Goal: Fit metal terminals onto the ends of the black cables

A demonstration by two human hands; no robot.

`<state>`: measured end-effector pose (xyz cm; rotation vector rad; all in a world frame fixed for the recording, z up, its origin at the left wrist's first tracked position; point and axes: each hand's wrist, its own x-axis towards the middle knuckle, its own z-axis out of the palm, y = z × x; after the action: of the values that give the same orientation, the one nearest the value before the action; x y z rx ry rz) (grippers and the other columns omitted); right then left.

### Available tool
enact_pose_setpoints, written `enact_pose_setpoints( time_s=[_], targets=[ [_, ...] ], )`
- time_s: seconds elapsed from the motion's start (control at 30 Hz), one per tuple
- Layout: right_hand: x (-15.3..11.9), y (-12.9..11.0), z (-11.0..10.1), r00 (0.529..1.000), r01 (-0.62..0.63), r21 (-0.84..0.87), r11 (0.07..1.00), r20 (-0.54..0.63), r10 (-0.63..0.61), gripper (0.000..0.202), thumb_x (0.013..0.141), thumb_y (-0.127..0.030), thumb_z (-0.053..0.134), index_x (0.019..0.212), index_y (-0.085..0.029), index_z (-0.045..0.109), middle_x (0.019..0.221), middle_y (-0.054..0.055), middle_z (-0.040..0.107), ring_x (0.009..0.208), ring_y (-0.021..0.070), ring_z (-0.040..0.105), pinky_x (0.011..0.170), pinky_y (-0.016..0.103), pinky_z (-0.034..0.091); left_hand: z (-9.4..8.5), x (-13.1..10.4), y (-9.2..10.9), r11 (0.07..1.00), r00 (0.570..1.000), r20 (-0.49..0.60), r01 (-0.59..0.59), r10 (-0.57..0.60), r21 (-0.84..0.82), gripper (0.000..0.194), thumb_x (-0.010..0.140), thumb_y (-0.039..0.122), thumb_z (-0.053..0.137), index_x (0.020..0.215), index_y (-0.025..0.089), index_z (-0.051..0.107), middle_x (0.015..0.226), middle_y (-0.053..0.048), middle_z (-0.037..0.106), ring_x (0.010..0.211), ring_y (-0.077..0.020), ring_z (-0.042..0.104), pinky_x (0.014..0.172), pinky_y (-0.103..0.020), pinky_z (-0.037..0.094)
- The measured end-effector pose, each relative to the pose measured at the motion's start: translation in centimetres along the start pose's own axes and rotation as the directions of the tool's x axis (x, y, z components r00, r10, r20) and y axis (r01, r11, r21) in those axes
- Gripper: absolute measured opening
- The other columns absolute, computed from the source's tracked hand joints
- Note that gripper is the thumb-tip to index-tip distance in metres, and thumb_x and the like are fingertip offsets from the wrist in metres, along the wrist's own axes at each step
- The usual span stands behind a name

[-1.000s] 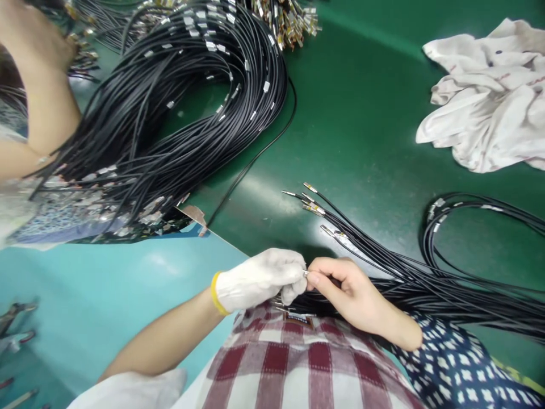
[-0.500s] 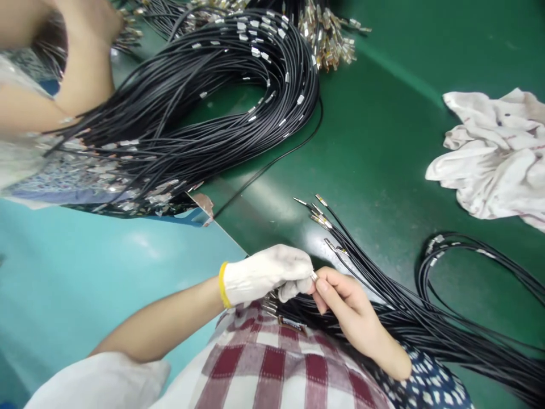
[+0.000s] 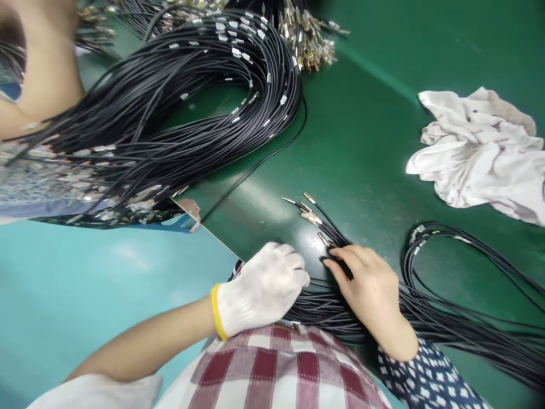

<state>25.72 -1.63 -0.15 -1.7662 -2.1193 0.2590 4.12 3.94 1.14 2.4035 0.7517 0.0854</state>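
My left hand (image 3: pixel 264 287), in a white knitted glove with a yellow cuff, is curled over the near ends of a thick bundle of black cables (image 3: pixel 317 307) at my waist; its fingertips are partly hidden. To its right, my bare right hand (image 3: pixel 327 254) has thumb and forefinger apart beside the metal-tipped ends of a smaller group of black cables (image 3: pixel 313 216). The forefinger meets the cables just behind their tips. These cables run down to the right beneath this hand.
A large looped bundle of black cables (image 3: pixel 281 74) with metal terminals lies at the upper left, beside another person's arm (image 3: pixel 51 57). White cloths (image 3: pixel 485 153) lie crumpled at the right. Below them is a small cable loop (image 3: pixel 407 261). The green table's edge (image 3: pixel 219 244) runs left of my gloved hand.
My hands have moved apart; the small metal terminal between them is no longer visible. My right hand has shifted to the loose cable ends, and the glove now lies palm down. The view has shifted slightly.
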Motion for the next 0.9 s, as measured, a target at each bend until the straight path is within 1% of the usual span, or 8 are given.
enact_pose_setpoints(
  time_s=[0.07, 0.17, 0.27, 0.33, 0.47, 0.57, 0.73, 0.9],
  targets=[
    [0.1, 0.2, 0.4, 1.0, -0.021, -0.133, 0.991, -0.018, 0.019, 0.017, 0.094, -0.031, 0.067, 0.097, -0.014, 0.072, 0.086, 0.007, 0.074, 0.076, 0.0234, 0.065, 0.068, 0.034, 0.043, 0.6, -0.1, 0.0, 0.999, 0.999, 0.008, -0.043, 0.043, 0.009, 0.023, 0.093, 0.017, 0.049, 0.083, 0.022, 0.069, 0.076, -0.001, 0.066, 0.074, -0.02, 0.056, 0.071, -0.037, 0.038],
    [0.4, 0.0, 0.7, 1.0, -0.015, -0.205, 0.979, -0.01, 0.013, 0.014, 0.096, -0.026, 0.063, 0.092, -0.015, 0.071, 0.08, 0.005, 0.071, 0.072, 0.0223, 0.062, 0.064, 0.034, 0.039, 1.0, 0.0, -0.3, 0.999, 0.996, -0.085, 0.029, -0.025, 0.04, 0.027, 0.097, 0.017, 0.045, 0.088, 0.02, 0.07, 0.077, -0.002, 0.068, 0.073, -0.0179, 0.057, 0.074, -0.036, 0.04],
    [0.3, -0.3, 0.6, 0.999, 0.035, -0.202, 0.979, 0.026, -0.031, 0.017, 0.098, -0.023, 0.058, 0.086, -0.016, 0.068, 0.08, 0.006, 0.069, 0.072, 0.0223, 0.059, 0.064, 0.034, 0.038, 1.0, 0.4, -0.4, 0.982, 0.973, -0.19, 0.156, -0.134, 0.105, 0.029, 0.1, 0.02, 0.042, 0.09, 0.019, 0.069, 0.086, -0.004, 0.07, 0.079, -0.0183, 0.059, 0.079, -0.036, 0.041],
    [-0.2, -0.3, 0.4, 0.998, 0.069, -0.157, 0.985, 0.023, -0.066, 0.017, 0.099, -0.022, 0.057, 0.086, -0.015, 0.066, 0.083, 0.007, 0.069, 0.075, 0.0227, 0.058, 0.066, 0.034, 0.038, 0.7, 0.8, -0.3, 0.977, 0.967, -0.203, 0.179, -0.154, 0.115, 0.032, 0.102, 0.024, 0.04, 0.089, 0.019, 0.069, 0.091, -0.004, 0.071, 0.083, -0.0197, 0.06, 0.08, -0.036, 0.041],
    [-1.3, -0.3, 0.0, 0.994, 0.108, -0.03, 0.994, -0.006, -0.108, 0.009, 0.098, -0.02, 0.057, 0.091, -0.016, 0.063, 0.09, 0.008, 0.07, 0.082, 0.0235, 0.06, 0.072, 0.035, 0.039, 0.1, 1.5, 0.4, 0.987, 0.981, -0.108, 0.154, -0.158, -0.044, 0.035, 0.103, 0.029, 0.039, 0.087, 0.019, 0.069, 0.092, -0.003, 0.07, 0.087, -0.0205, 0.06, 0.085, -0.037, 0.041],
    [-1.3, -0.6, -0.4, 0.997, 0.016, 0.203, 0.979, 0.069, -0.03, 0.008, 0.098, -0.024, 0.058, 0.096, -0.017, 0.062, 0.094, 0.009, 0.07, 0.088, 0.0239, 0.063, 0.077, 0.036, 0.042, -0.1, 1.6, 0.8, 0.958, 0.983, -0.036, 0.166, -0.179, -0.234, 0.032, 0.102, 0.027, 0.039, 0.088, 0.019, 0.066, 0.093, -0.002, 0.069, 0.09, -0.0192, 0.059, 0.089, -0.035, 0.041],
    [-0.8, -1.1, -0.9, 0.968, -0.184, 0.574, 0.798, 0.246, 0.046, 0.018, 0.102, -0.023, 0.051, 0.088, -0.02, 0.062, 0.078, 0.002, 0.068, 0.071, 0.0163, 0.062, 0.072, 0.031, 0.044, -0.8, 1.5, 0.9, 0.779, 0.946, 0.096, 0.311, -0.31, -0.544, 0.024, 0.098, 0.029, 0.046, 0.087, 0.022, 0.065, 0.09, 0.003, 0.067, 0.089, -0.0155, 0.059, 0.087, -0.028, 0.042],
    [-0.8, -1.1, -1.1, 0.933, -0.321, 0.667, 0.672, 0.344, 0.105, 0.022, 0.101, -0.025, 0.053, 0.082, -0.02, 0.06, 0.065, -0.003, 0.062, 0.06, 0.013, 0.056, 0.064, 0.027, 0.042, -1.5, 1.6, 1.1, 0.638, 0.915, 0.232, 0.398, -0.331, -0.659, 0.023, 0.094, 0.03, 0.05, 0.079, 0.02, 0.064, 0.082, 0.003, 0.063, 0.081, -0.013, 0.057, 0.077, -0.025, 0.042]
  ],
)
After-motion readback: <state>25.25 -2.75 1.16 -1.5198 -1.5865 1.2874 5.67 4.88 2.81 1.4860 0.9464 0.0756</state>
